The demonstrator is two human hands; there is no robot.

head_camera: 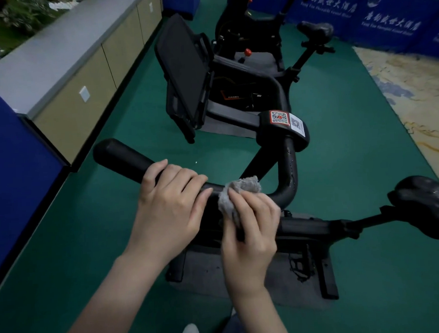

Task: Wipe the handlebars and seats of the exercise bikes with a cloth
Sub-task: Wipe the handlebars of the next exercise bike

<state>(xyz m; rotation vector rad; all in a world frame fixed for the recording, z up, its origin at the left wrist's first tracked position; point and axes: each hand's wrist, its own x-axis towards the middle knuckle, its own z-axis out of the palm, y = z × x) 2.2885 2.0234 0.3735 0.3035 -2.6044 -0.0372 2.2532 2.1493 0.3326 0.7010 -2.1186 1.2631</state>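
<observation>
cloth [240,190]: grey, bunched, pressed onto the handlebar [126,158] mid-run, between the foam grip end and the bend.
right hand [252,228]: fingers curled round the cloth, holding it to the handlebar from the near side.
left hand [169,207]: wrapped over the handlebar just beside the cloth, on the grip-end side. Steadying the bar, I'd say.
handlebar: black. Grip end sticks out past the left hand. The bend past the cloth is speckled; wet or dusty, can't tell.
seat [426,204]: right of the handlebar, well apart. Blotchy top, nothing touching it.
QR stickers [279,117]: on the clamp just beyond the handlebar bend.
second bike [234,89]: beyond the handlebar, with a dark screen panel [183,74] tilted up at its front.
far seat [315,30]: further beyond the handlebar, near the blue banners [383,12].
step: handlebar wipe on the nearest bike, roughly mid-bar. Both seats and the second bike's bars look not yet done.
next: slide the cloth along to the bend and up toward the clamp. The left hand must come off to give access to the grip end. Keep the cloth wrapped round the tube, not just on top.
</observation>
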